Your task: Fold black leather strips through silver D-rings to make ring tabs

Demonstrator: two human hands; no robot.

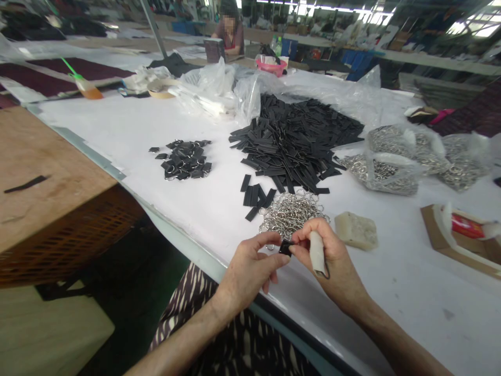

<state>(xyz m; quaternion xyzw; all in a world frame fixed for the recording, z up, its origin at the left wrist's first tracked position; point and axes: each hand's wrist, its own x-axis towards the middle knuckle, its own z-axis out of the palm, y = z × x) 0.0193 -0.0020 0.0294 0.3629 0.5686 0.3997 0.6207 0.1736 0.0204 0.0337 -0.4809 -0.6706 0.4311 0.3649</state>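
Note:
My left hand [248, 269] and my right hand [329, 258] meet just above the near edge of the white table [148, 136]. Both pinch a small folded black strip [285, 247] between their fingertips. My right hand also grips a white-handled tool [317, 253] against the palm. Just beyond my hands lies a heap of silver metal rings [289, 211], with a few loose black strips [256, 197] beside it. A large pile of black strips [297, 138] spreads further back. A smaller pile of folded strips with rings [186, 159] lies to the left.
A pale waxy block [356, 230] sits right of the rings. Plastic bags of metal rings [391, 167] lie at the right, and an open cardboard box [457, 235] is near the right edge. A wooden bench [43, 172] stands left. A seated person [230, 34] works far back.

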